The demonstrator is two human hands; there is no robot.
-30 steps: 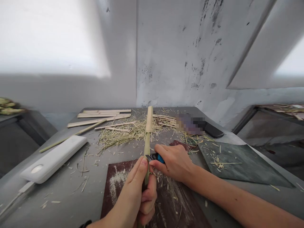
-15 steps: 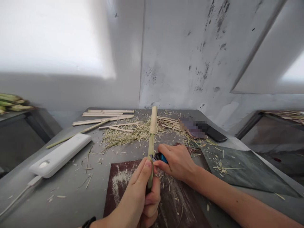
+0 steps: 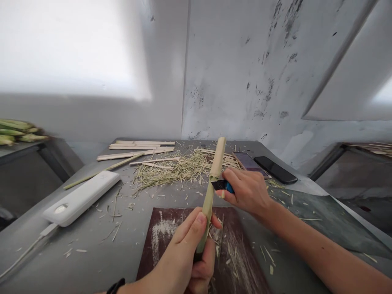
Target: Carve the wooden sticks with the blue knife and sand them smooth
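Note:
My left hand (image 3: 191, 249) is wrapped round the lower end of a pale green bamboo strip (image 3: 208, 200), thumb pressed along its top. The strip points away from me and leans slightly right; its far part is wider and paler, ending in a step where the narrower part begins. In my right hand (image 3: 245, 190) is a blue-handled utility knife (image 3: 223, 185), its dark blade touching the strip at that step. Below lies a dark red board (image 3: 162, 245) with pale dust and shavings on it.
A heap of thin shavings (image 3: 174, 171) lies behind my hands. Several bamboo slats (image 3: 141, 145) are at the back left. To the left is a white power bank (image 3: 82, 198) with a cable; at right are two phones (image 3: 275, 169) and a dark green mat (image 3: 324, 216).
My right hand has moved the knife away from me along the strip, from near my left thumb up to the step. The strip's far end has swung right.

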